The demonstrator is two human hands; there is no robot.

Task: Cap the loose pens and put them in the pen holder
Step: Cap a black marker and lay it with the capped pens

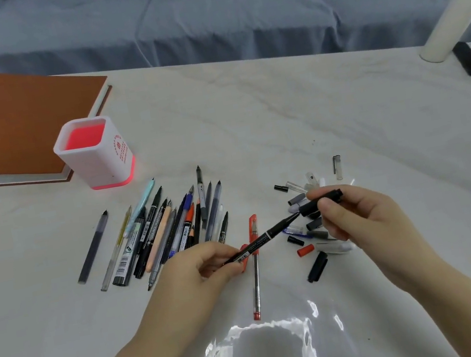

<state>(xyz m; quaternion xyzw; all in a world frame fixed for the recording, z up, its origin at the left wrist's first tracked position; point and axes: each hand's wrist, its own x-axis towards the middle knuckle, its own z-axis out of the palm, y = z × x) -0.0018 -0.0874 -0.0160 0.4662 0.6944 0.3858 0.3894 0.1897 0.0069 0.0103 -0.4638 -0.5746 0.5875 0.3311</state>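
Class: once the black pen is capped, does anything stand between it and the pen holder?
Nothing upright does. The black pen, held by the left hand, has only the row of loose pens lying flat on the table between it and the pen holder, whose mouth is open.

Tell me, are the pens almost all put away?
Not nearly. The pen holder shows no pens inside. The left hand holds a black pen while the right hand holds a black cap at its tip. One red pen on the table looks capped. A row of uncapped pens and scattered loose caps wait.
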